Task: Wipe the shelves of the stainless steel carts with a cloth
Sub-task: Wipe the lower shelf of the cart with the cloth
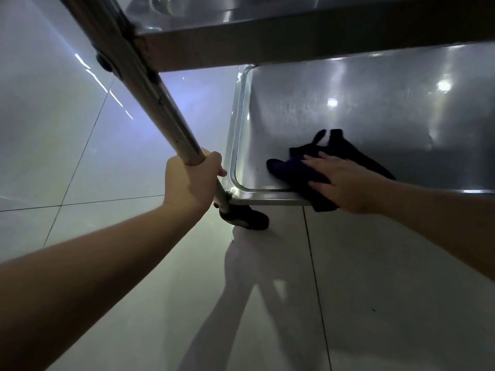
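pale glossy floor tiles (375, 290) spread beneath our stainless steel cart. our left hand (190, 180) grips the cart's upright post (150, 84), fingers curled round it. our right hand (345, 180) lies flat, fingers straight, pressing a dark cloth (302, 167) on the bottom shelf (348, 108), the cloth's near end draped over the rim. a caster (249, 219) sits below our left hand.

Floor: you're looking down at large pale glossy tiles (375, 277) w/ thin dark grout lines (312, 253).
Light: dim overall; bluish-purple haze top centre over the far tiles, greenish tint nearer you.
Reflections: thin bright streaks (107, 87) on the tiles upper left.
Shadows: long dark bands (241, 303) fan across the floor toward you, bottom centre.
Marks: small dark speck (373, 309) on the tile, lower right.
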The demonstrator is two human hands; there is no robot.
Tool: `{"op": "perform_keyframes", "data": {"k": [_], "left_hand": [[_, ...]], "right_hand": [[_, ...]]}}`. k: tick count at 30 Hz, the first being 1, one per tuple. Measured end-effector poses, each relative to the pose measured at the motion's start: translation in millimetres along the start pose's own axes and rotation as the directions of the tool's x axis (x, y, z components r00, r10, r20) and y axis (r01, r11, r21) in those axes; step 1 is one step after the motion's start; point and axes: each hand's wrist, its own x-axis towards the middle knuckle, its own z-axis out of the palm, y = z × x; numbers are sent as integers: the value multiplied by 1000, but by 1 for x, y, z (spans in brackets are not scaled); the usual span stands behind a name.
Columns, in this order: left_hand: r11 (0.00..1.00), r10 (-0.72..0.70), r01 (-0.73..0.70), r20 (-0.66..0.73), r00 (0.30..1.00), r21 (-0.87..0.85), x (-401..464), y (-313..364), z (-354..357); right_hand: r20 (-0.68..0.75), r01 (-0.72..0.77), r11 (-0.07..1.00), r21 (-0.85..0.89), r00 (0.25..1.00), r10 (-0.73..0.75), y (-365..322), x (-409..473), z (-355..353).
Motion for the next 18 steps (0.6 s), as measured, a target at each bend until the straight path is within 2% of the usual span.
{"op": "perform_keyframes", "data": {"k": [5,8,11,13,15,18], "left_hand": [[989,-45,40,39,998,140,-2,-1,-10],[921,-173,84,208,963,379,-6,-9,-18],[751,-457,177,308,834,636,-14,-22,-26],[637,-595,128,379,709,760,-23,-27,-29],[608,-632,28,462,623,794,-31,-27,-25],[674,-520,-134,596,612,726,-43,-16,-4]], "right_hand": [[104,-160,985,-63,981,166,72,-39,-26],[110,-238,966,-103,962,249,100,-58,-39],[67,-253,964,-76,964,258,107,-67,-37],[59,-241,967,-81,968,246,105,-65,-36],[81,-234,967,-101,967,242,102,-63,-38],[103,-214,968,-131,968,228,101,-64,-40]]}}
